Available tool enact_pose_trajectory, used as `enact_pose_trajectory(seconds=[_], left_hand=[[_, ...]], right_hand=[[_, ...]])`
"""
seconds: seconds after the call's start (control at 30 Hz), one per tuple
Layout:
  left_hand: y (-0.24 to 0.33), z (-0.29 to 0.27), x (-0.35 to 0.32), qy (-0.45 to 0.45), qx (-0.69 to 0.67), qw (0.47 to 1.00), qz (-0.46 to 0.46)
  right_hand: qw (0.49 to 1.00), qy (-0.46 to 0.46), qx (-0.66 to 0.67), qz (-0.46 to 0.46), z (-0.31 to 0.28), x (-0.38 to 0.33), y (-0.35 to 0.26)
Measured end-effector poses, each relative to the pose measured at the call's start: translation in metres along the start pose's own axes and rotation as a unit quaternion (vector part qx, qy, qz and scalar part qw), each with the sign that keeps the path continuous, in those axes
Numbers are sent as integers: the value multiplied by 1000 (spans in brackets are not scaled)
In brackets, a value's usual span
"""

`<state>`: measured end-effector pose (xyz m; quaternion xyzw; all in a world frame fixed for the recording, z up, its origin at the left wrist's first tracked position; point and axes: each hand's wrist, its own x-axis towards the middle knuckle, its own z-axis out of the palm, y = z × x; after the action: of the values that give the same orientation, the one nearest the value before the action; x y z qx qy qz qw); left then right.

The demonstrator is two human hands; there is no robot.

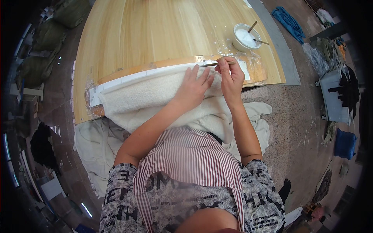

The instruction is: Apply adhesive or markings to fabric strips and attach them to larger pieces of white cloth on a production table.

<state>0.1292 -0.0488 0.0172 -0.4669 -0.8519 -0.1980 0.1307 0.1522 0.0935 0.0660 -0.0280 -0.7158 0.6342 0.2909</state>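
Observation:
My right hand [232, 80] pinches a thin brush [212, 64] by its handle. The brush lies almost level, its tip pointing left and close to my left fingertips. My left hand [192, 89] rests with fingers stretched out on a cream fleece fabric [143, 86]. Along the fabric's far edge runs a white strip [134, 75], laid over an orange-brown board [128, 71] on the table. What the brush tip touches is too small to tell. The fabric hangs in folds over the near table edge, in front of my striped apron.
On the pale wooden table [155, 31], a white bowl [243, 46] of white liquid stands at the right with two sticks in it. Clear tape covers parts of the tabletop. A wheeled white bin [337, 97] holds dark cloth; blue fabric [289, 24] lies on the floor.

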Motion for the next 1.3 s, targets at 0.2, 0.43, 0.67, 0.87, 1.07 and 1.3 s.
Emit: enact_pose_trajectory(seconds=[0.2, 0.43, 0.67, 0.87, 1.07, 1.3], left_hand=[[-9, 21, 1, -77, -46, 996, -18], [-9, 21, 0, 12, -229, 970, -77], [-1, 22, -5, 72, -47, 996, -23], [-4, 30, -8, 0, 39, 999, -2], [-3, 28, -4, 43, 6, 999, 9], [3, 26, 3, 90, 27, 995, 13]], right_hand=[[987, -124, -82, -56, 40, -1, 2], [983, -113, -114, -88, 54, 4, -1], [952, -239, -123, -145, 113, -5, -13], [969, -208, -85, -103, 115, 3, -22], [973, -217, 79, -5, 134, -2, -32], [942, -333, -19, -44, 175, -23, -24]])
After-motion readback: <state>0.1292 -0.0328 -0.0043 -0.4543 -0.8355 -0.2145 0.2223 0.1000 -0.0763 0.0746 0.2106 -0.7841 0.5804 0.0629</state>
